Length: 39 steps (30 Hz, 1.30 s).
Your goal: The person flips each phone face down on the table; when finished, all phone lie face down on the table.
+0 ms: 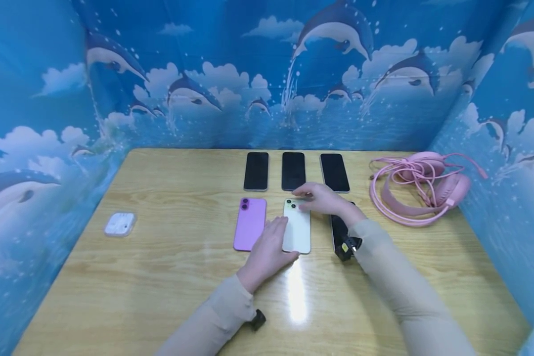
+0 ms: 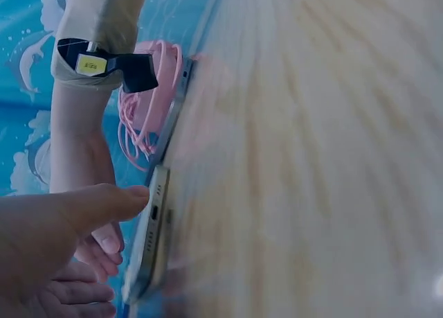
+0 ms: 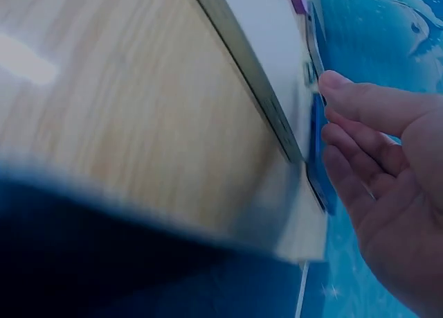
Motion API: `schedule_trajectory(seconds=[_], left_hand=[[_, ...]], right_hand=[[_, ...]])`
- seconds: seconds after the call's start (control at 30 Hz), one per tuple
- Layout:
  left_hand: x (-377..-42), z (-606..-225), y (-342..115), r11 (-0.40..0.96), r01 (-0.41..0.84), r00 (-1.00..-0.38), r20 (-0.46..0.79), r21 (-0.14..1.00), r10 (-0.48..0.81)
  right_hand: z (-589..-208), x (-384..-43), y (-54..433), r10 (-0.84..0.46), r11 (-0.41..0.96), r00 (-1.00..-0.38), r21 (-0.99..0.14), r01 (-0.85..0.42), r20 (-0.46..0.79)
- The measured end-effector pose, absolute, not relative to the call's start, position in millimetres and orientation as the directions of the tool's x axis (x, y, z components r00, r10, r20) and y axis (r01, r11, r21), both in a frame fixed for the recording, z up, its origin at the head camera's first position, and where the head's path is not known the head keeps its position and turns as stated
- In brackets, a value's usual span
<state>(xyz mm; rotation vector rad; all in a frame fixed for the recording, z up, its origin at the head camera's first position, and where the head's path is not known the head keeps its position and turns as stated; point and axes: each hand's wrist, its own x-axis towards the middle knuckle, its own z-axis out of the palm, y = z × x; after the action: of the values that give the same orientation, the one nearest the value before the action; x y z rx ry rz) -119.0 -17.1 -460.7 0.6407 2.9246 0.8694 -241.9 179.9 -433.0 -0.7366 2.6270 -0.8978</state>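
A pale white-green smartphone (image 1: 297, 232) lies back up on the table, its camera end toward the far side. My left hand (image 1: 270, 252) is at its lower left, fingers extended along the left edge. In the left wrist view the left thumb (image 2: 118, 201) is at the phone's port end (image 2: 149, 228). Over the camera end is my right hand (image 1: 322, 199), fingers loosely bent. The right wrist view shows nothing held between its thumb and fingers. A purple smartphone (image 1: 249, 225) lies back up to the left. A dark phone (image 1: 339, 230) is partly hidden under the right wrist.
Behind lies a row of black-screened phones (image 1: 255, 171), (image 1: 293, 171), (image 1: 334, 172). Pink headphones (image 1: 454, 190) with a coiled cable lie at the right. A clear case with white earphones (image 1: 120, 224) sits at the left. Dolphin-print cloth (image 1: 231, 118) encloses the wooden table (image 1: 160, 296).
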Motion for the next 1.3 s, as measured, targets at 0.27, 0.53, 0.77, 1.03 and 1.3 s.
schedule_trajectory(seconds=[0.27,0.53,0.77,1.03,1.3], left_hand=[[-116,-447,5,0.731,0.427,-0.883,0.071,0.533,0.464],[-113,-448,37,0.681,0.508,-0.839,0.123,0.527,0.531],[-108,-453,64,0.646,0.585,-0.785,0.144,0.490,0.602],[-108,-460,78,0.666,0.612,-0.779,0.177,0.427,0.602],[-117,-463,82,0.675,0.605,-0.784,0.171,0.421,0.596]], right_hand=[[-420,-231,222,-0.546,0.702,-0.838,-0.545,-0.460,0.004],[-422,-223,272,-0.506,0.737,-0.862,-0.524,-0.426,-0.010],[-433,-220,297,-0.464,0.756,-0.884,-0.548,-0.357,-0.063],[-437,-218,305,-0.471,0.738,-0.878,-0.584,-0.338,-0.087],[-437,-220,309,-0.502,0.718,-0.862,-0.589,-0.372,-0.068]])
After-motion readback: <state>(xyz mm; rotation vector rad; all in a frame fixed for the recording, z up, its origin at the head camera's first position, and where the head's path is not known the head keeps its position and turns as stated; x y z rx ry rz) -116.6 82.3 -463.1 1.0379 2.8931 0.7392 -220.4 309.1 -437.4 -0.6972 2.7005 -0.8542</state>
